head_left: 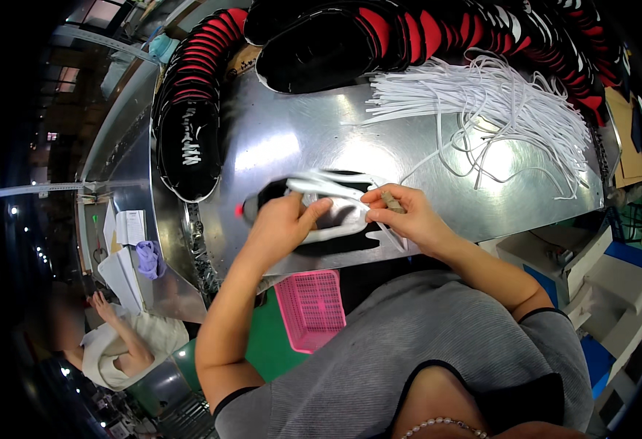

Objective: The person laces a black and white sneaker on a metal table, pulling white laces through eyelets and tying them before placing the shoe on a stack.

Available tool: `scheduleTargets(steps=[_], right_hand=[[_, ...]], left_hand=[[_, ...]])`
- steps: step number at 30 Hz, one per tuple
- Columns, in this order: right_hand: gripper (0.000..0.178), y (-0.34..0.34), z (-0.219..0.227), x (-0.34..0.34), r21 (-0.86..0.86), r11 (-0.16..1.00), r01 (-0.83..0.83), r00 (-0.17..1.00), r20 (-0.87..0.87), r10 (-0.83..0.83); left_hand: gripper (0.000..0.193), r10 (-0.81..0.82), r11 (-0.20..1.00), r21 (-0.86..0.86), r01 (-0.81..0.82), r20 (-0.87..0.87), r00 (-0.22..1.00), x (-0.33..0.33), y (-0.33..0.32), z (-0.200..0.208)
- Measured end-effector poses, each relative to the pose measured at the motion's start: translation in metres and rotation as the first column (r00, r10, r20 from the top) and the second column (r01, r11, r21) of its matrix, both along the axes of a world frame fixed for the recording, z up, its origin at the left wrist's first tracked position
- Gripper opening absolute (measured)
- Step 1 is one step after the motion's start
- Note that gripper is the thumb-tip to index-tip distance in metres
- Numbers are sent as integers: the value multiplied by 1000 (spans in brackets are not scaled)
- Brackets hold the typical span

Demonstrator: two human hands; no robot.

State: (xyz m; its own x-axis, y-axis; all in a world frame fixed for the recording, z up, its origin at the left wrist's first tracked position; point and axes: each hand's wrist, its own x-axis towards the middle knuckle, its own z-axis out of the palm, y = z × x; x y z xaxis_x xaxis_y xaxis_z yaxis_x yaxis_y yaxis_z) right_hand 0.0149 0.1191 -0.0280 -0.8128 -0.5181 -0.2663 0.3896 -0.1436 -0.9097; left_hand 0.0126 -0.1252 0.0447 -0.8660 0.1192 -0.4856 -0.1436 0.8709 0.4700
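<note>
A black shoe upper [335, 230] with a red tip lies on the shiny metal worktable [277, 139], close to its near edge. My left hand [284, 223] presses on the upper and pinches a white lace [328, 183] that runs across it. My right hand [401, 212] grips the other part of the same lace at the upper's right side, with a small tan tool sticking out between the fingers.
A bundle of loose white laces [496, 102] spreads over the table's right half. Rows of stacked black and red shoe uppers [189, 110] curve along the left and far edges. A pink basket [312, 307] hangs below the table. Another person [116, 344] sits at lower left.
</note>
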Motion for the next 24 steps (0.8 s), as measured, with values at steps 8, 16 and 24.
scheduleTargets(steps=[8, 16, 24], right_hand=[[28, 6, 10, -5, -141, 983, 116, 993, -1, -117], [25, 11, 11, 8, 71, 995, 73, 970, -238, -54], [26, 16, 15, 23, 171, 978, 120, 924, -380, -47]], left_hand=[[42, 296, 248, 601, -760, 700, 650, 8, 35, -43], [43, 313, 21, 835, -550, 516, 797, 26, 59, -51], [29, 424, 1, 837, -548, 496, 758, 33, 60, -56]])
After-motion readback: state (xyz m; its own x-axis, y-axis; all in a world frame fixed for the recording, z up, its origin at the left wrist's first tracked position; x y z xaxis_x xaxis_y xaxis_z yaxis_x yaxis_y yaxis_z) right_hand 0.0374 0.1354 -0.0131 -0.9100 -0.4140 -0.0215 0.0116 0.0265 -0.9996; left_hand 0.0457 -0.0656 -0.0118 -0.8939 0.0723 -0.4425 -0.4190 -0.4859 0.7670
